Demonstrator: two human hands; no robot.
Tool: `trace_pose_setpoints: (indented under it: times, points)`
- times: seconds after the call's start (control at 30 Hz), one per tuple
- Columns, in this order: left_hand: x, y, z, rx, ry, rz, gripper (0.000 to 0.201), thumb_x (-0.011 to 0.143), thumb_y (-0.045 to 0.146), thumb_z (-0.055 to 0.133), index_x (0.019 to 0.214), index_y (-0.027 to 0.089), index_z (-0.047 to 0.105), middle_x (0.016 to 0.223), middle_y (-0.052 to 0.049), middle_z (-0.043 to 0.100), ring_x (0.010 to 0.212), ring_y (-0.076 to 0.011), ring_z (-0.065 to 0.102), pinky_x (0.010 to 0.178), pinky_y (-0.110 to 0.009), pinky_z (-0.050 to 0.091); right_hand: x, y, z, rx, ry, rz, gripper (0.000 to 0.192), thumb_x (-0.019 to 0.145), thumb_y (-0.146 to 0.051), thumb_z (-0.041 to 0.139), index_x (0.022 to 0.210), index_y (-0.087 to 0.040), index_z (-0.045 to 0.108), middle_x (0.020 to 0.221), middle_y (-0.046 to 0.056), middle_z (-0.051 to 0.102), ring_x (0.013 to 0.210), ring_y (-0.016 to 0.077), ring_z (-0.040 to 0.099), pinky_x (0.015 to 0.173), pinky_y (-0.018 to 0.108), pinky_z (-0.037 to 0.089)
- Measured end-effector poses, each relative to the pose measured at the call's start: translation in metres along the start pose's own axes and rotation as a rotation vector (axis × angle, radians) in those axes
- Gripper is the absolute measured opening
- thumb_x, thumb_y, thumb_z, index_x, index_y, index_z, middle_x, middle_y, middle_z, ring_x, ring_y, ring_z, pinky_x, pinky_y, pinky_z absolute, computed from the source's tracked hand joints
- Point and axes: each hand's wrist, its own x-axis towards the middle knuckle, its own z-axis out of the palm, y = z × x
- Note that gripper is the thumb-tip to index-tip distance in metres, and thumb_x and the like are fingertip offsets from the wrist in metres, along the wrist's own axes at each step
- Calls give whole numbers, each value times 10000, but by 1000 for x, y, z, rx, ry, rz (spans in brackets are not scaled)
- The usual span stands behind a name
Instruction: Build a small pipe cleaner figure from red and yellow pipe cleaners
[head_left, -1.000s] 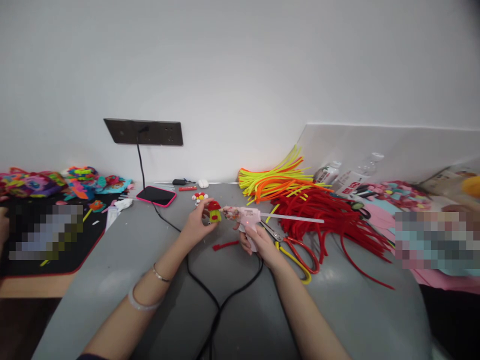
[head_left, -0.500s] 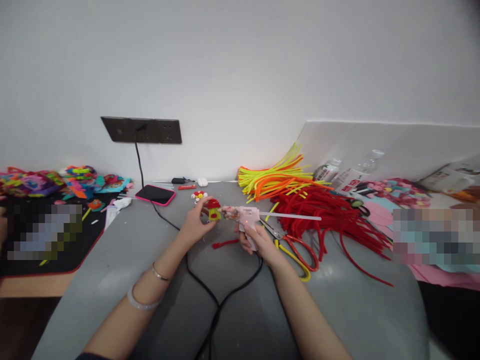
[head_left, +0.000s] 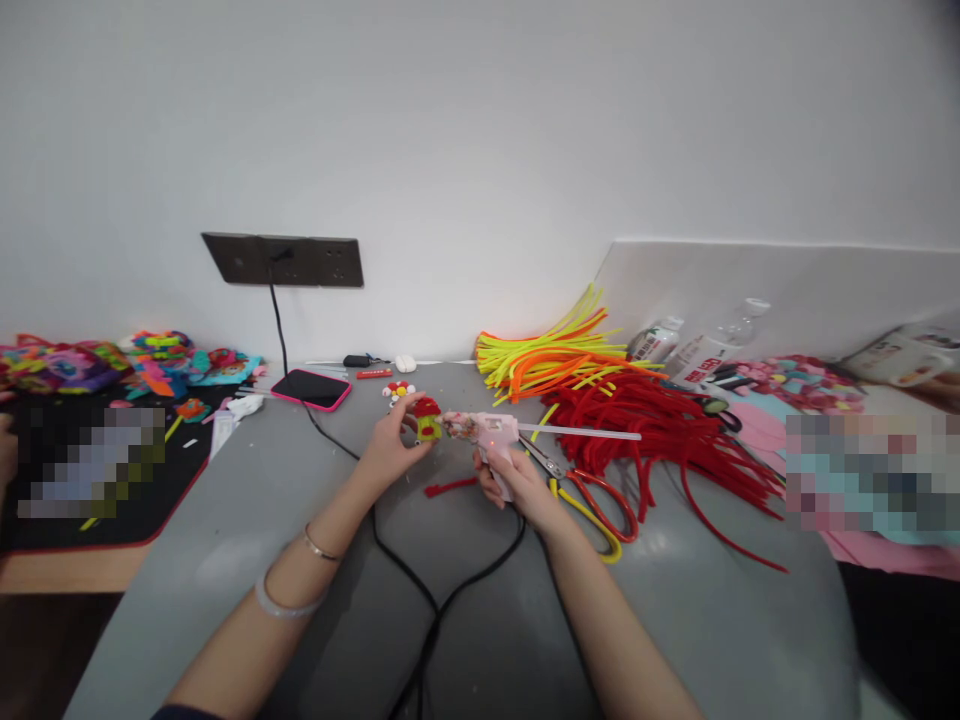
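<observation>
A small red and yellow-green fuzzy craft piece (head_left: 428,420) is pinched between the fingertips of the left hand (head_left: 391,446), held just above the grey table (head_left: 225,560) near its middle. A pale pink hot-glue gun (head_left: 484,431) is gripped by the handle in the closed right hand (head_left: 517,485). The gun's long axis runs roughly level, left to right, with the nozzle pointing left at the craft piece and a translucent glue stick (head_left: 585,432) projecting from the rear. Nozzle and piece appear touching or just apart; which cannot be told. The trigger finger is hidden behind the gun body. The gun's black cord (head_left: 442,600) trails toward the viewer. Red-and-yellow-handled scissors (head_left: 592,500) lie just right of the right hand, beside a heap of red pipe cleaners (head_left: 660,430). A short red pipe-cleaner offcut (head_left: 450,488) lies between the hands.
</observation>
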Motion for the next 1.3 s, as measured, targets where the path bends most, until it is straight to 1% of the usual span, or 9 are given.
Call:
trace_pose_setpoints:
  times: [0.27,0.43,0.57,0.67,0.8,0.97,1.13,1.23,1.3]
  points:
    - [0,0,-1,0,15,-12,598,731,242,715,1276,232,468,1057,-46,676,767,-150,614,686,-282,477,-1,3,5,-82,68,-43,489,827,-642,531,863,-155,545,491,-88,403,355,66,357,369,209,246]
    - [0,-1,-3,7,21,-23,579,728,248,716,1256,235,478,1053,-39,677,758,-144,611,702,-287,476,-4,5,9,-186,140,-105,458,867,-570,533,974,-126,582,527,-78,405,393,69,360,394,215,274]
    - [0,-1,-3,10,55,-20,583,725,279,721,1254,231,482,1011,-40,675,743,-145,601,694,-289,477,-4,4,9,-161,176,-134,524,853,-589,547,1076,-116,588,523,-80,397,386,72,351,382,219,268]
    - [0,-1,-3,13,60,-20,592,726,263,715,1266,230,475,1016,-42,669,733,-138,588,693,-287,475,-4,3,8,-101,158,-146,523,839,-607,555,1041,-126,597,495,-80,388,374,77,350,364,216,252]
    - [-1,-3,-3,41,28,-11,604,736,234,705,1290,238,464,1081,-48,657,738,-132,578,722,-292,483,-6,1,8,-45,121,-131,516,813,-639,561,977,-150,583,497,-82,388,366,72,335,359,215,253]
    - [-1,-4,-3,90,-5,35,588,751,183,666,1298,253,464,1212,-60,615,711,-119,559,723,-289,493,-8,-3,12,-123,94,-106,473,814,-641,555,822,-168,547,503,-77,376,383,72,349,362,210,253]
    - [-2,0,-3,124,-18,43,577,752,165,644,1298,244,476,1234,-67,594,691,-112,544,727,-284,497,-8,0,13,-156,94,-123,452,847,-606,537,903,-158,557,520,-78,387,386,70,340,367,210,270]
    - [-2,1,-4,124,-35,38,582,752,156,641,1303,244,475,1245,-69,585,696,-112,537,721,-280,490,-8,2,12,-180,97,-125,438,857,-601,525,825,-165,547,512,-73,385,390,72,347,372,212,277]
    - [-2,2,-4,118,-37,38,579,755,157,640,1303,246,476,1243,-67,587,705,-114,535,719,-277,488,-8,2,11,-188,94,-117,429,861,-594,525,834,-166,548,516,-70,395,391,74,354,376,214,284]
